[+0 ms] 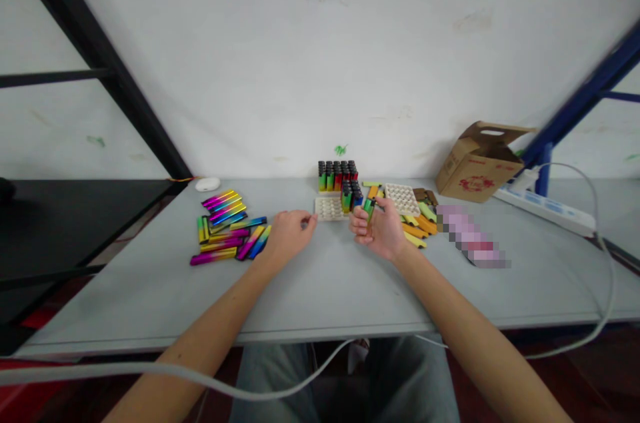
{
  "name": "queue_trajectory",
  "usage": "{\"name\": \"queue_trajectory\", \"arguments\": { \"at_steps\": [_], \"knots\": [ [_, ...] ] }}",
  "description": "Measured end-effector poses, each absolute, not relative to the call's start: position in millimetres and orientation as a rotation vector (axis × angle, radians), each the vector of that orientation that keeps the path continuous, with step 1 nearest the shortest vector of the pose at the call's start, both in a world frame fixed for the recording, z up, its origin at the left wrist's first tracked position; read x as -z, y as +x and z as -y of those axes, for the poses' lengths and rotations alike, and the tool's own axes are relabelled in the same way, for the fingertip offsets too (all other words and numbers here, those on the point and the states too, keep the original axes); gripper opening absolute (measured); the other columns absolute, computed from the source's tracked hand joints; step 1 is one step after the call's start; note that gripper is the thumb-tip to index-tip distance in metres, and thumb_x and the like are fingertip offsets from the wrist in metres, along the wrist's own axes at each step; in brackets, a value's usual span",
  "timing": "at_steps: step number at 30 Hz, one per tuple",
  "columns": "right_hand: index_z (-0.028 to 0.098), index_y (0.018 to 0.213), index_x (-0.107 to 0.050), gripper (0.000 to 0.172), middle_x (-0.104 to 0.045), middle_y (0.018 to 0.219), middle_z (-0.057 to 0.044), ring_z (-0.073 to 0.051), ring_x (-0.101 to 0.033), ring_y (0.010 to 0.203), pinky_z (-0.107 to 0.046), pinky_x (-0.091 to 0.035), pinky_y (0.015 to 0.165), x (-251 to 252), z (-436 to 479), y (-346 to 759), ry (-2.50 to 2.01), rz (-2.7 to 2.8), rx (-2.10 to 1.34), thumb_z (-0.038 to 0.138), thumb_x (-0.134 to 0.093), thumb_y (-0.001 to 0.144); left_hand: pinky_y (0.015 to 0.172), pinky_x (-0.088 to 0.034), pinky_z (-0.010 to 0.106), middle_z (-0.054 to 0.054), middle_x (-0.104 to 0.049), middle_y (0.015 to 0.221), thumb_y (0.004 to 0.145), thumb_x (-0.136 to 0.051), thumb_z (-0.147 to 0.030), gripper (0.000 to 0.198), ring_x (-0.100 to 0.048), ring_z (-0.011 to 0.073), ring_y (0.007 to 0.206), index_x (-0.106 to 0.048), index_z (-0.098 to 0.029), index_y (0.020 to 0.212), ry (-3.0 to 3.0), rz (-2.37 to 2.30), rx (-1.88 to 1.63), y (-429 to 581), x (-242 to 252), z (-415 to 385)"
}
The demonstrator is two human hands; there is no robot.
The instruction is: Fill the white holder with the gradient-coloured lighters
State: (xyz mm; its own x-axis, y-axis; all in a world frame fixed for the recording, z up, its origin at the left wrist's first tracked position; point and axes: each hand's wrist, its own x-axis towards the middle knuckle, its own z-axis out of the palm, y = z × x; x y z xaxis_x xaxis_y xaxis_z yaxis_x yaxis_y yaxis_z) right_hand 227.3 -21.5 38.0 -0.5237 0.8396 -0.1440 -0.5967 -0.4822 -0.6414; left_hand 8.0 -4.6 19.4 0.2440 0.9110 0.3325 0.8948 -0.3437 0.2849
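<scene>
Grey laminate table (345, 296), bearing: brown corrugated cardboard carton (480, 166), tilted open; loose heap of glossy rainbow-metallic tubes (220, 223); block of black-capped tubes (337, 176), stood upright in tight rows; white perforated moulded tray (329, 208), just beside left hand (293, 233), fingers curled, contents unclear; right hand (383, 230), thumb and fingers pinching green tube (369, 208) off the tabletop

On a grey tabletop (340, 290), the right hand (377, 228) holds a green lighter (369, 208) in its grip, near a block of upright lighters (337, 176). The left hand (293, 234), loosely curled, sits just beside a beige perforated tray (329, 208), with metallic rainbow lighters (227, 226) lying to its left.
</scene>
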Motion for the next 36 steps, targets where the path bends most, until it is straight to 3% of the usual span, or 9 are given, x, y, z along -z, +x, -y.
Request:
{"name": "queue_trajectory", "arguments": {
  "at_steps": [16, 22, 27, 32, 36],
  "knots": [
    [0.022, 0.063, -0.032, 0.031, -0.026, 0.055, 0.006, -0.008, -0.02, 0.044, -0.016, -0.016, 0.036, -37.1, 21.7, 221.5, -0.715, 0.818, -2.035, 0.048, -0.038, 0.078, 0.076, -0.043, 0.029, 0.008, -0.075, 0.088, 0.093, -0.042, -0.037, 0.038, -0.067, 0.0216, 0.082, -0.073, -0.018, 0.082, 2.44, -1.771, -0.68, 9.0, -21.7, 6.9],
    [0.021, 0.067, -0.038, 0.035, -0.03, 0.056, 0.006, -0.008, -0.024, 0.044, -0.016, -0.018, 0.036, -38.7, 21.3, 219.9, -0.741, 0.794, -1.979, 0.051, -0.04, 0.082, 0.077, -0.043, 0.028, 0.008, -0.075, 0.089, 0.093, -0.042, -0.038, 0.037, -0.067, 0.0207, 0.083, -0.073, -0.018, 0.084, 2.442, -1.768, -0.664, 8.9, -19.9, 5.9],
    [0.02, 0.077, -0.048, 0.033, -0.04, 0.061, 0.003, -0.01, -0.037, 0.048, -0.017, -0.026, 0.038, -46.5, 20.6, 226.7, -0.683, 0.706, -1.833, 0.051, -0.043, 0.084, 0.076, -0.043, 0.029, 0.008, -0.075, 0.087, 0.093, -0.042, -0.037, 0.038, -0.066, 0.0211, 0.082, -0.072, -0.018, 0.083, 2.451, -1.761, -0.652, 8.2, -20.5, 5.9],
    [0.021, 0.078, -0.047, 0.031, -0.036, 0.057, 0.005, -0.01, -0.035, 0.045, -0.017, -0.026, 0.037, -50.3, 18.1, 240.3, -0.577, 0.54, -1.719, 0.05, -0.039, 0.086, 0.076, -0.043, 0.029, 0.008, -0.075, 0.09, 0.093, -0.041, -0.037, 0.037, -0.066, 0.0213, 0.083, -0.072, -0.018, 0.085, 2.443, -1.755, -0.672, 7.5, -19.7, 5.2],
    [0.022, 0.078, -0.047, 0.029, -0.042, 0.061, 0.004, -0.01, -0.041, 0.048, -0.017, -0.029, 0.036, -51.5, 16.5, 242.6, -0.596, 0.528, -1.681, 0.05, -0.045, 0.086, 0.077, -0.044, 0.028, 0.008, -0.075, 0.09, 0.093, -0.042, -0.037, 0.036, -0.066, 0.0211, 0.085, -0.073, -0.018, 0.086, 2.43, -1.744, -0.672, 7.7, -19.6, 5.5]
  ]
}}
